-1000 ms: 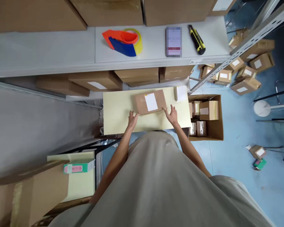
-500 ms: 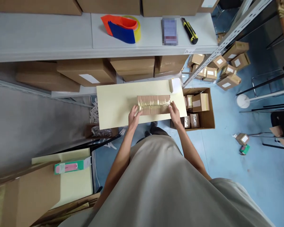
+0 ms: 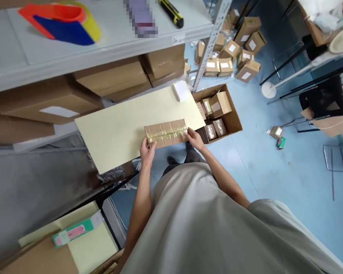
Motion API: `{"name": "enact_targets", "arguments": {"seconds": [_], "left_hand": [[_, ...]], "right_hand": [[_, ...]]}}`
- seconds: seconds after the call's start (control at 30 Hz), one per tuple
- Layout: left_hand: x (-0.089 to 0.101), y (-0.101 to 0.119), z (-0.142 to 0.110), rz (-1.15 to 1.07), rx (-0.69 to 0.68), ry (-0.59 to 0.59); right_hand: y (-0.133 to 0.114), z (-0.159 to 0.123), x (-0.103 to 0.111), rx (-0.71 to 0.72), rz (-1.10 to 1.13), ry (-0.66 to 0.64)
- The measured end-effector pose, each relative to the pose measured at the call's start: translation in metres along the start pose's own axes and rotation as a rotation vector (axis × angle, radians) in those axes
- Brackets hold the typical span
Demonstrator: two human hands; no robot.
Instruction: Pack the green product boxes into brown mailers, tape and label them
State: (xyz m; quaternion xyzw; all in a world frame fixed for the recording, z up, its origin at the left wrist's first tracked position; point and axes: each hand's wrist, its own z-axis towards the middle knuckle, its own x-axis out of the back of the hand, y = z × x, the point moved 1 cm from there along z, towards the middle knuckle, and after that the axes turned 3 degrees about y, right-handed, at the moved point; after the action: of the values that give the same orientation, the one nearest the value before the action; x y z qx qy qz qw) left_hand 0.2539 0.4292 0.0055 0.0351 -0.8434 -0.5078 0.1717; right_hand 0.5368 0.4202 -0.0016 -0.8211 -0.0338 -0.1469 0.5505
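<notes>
A long cardboard box [image 3: 166, 133], sealed with shiny tape along its top, is held between my two hands over the near edge of a pale yellow tabletop [image 3: 111, 129]. My left hand [image 3: 147, 152] grips its left end, thumb on top. At the right end, my right hand [image 3: 194, 138] is closed on the corner. The fingers beneath the box are hidden. A small white box [image 3: 181, 91] stands at the tabletop's far right corner.
Right of the tabletop, an open carton [image 3: 231, 114] holds several smaller boxes. A shelf [image 3: 108, 45] above carries a tape dispenser [image 3: 65, 23] and a utility knife [image 3: 172, 13]. Labelled parcels [image 3: 231, 49] lie on the floor. A side table [image 3: 94, 243] stands lower left.
My view has turned and shifted rightward, so the tabletop and shelf appear tilted and further left. The box has come slightly nearer the tabletop's front edge, still in both hands.
</notes>
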Motion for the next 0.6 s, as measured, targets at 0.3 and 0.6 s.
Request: {"name": "enact_targets", "arguments": {"seconds": [0.3, 0.6], "left_hand": [[-0.136, 0.083, -0.007, 0.181, -0.427, -0.244], [-0.387, 0.137, 0.056, 0.623, -0.515, -0.589]], "right_hand": [[0.026, -0.006, 0.153, -0.096, 0.304, 0.343], [0.082, 0.064, 0.246, -0.353, 0.478, 0.541]]}}
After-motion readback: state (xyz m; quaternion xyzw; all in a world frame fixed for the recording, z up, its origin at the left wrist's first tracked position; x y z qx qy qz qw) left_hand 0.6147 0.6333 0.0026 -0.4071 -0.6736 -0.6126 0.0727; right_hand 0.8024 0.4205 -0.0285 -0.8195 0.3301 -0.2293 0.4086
